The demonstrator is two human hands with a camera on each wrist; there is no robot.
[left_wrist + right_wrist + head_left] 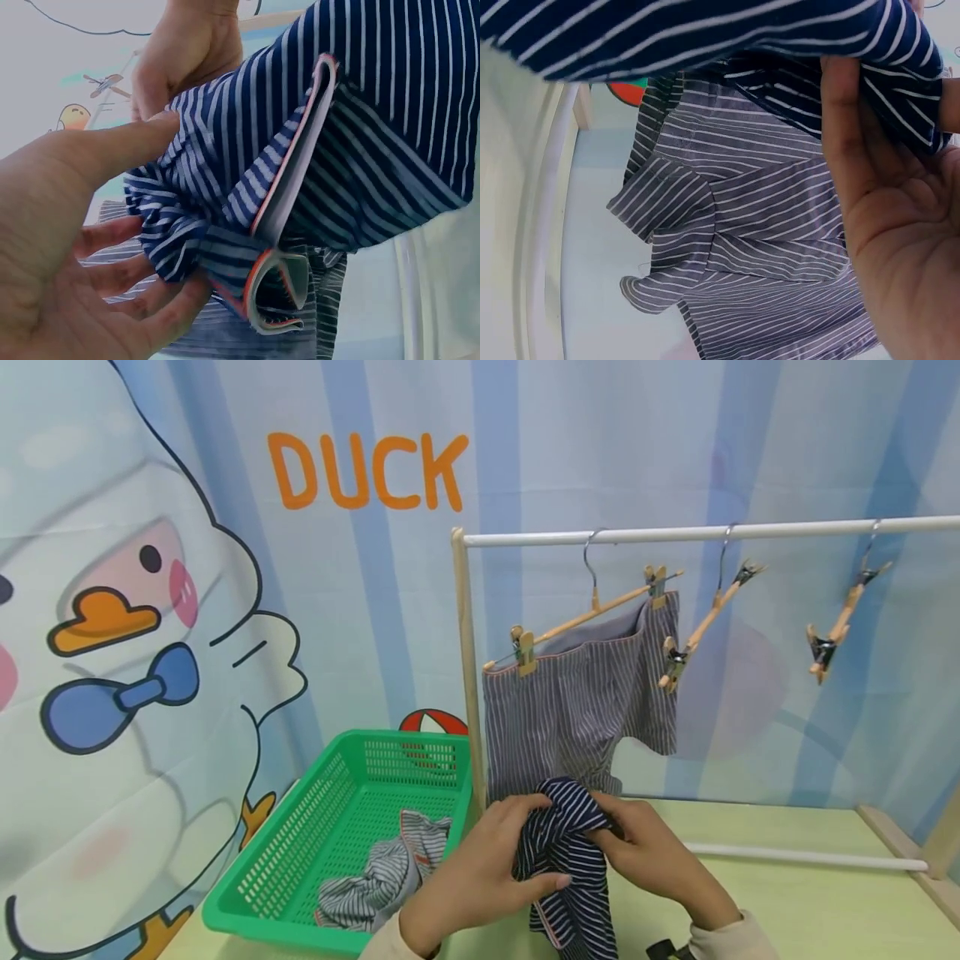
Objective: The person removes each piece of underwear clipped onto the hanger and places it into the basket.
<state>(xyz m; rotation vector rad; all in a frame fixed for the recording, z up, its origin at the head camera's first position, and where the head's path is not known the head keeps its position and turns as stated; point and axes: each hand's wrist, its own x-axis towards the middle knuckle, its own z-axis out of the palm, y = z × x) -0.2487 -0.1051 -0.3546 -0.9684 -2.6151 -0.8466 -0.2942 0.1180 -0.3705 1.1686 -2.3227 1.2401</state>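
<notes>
Navy shorts [581, 868] with white stripes and red-orange edging hang bunched between both hands, in front of the rack. My left hand [480, 877] holds their left side; in the left wrist view its thumb lies against the cloth [247, 142] and its fingers curl under a gathered part. On the other side my right hand [648, 856] pinches the upper fold, with part of its fingers hidden by the fabric [780, 30]. Just behind, grey striped shorts [577, 702] hang from a clip hanger [600, 608], held by clips at both ends of the waistband.
A green basket [288, 931] at left holds a crumpled grey-and-white striped garment [375, 877]. Two bare clip hangers, one in the middle [705, 625] and one at right [843, 614], hang from the white rail [795, 531]. A lower white bar [810, 857] crosses above the pale table [810, 910].
</notes>
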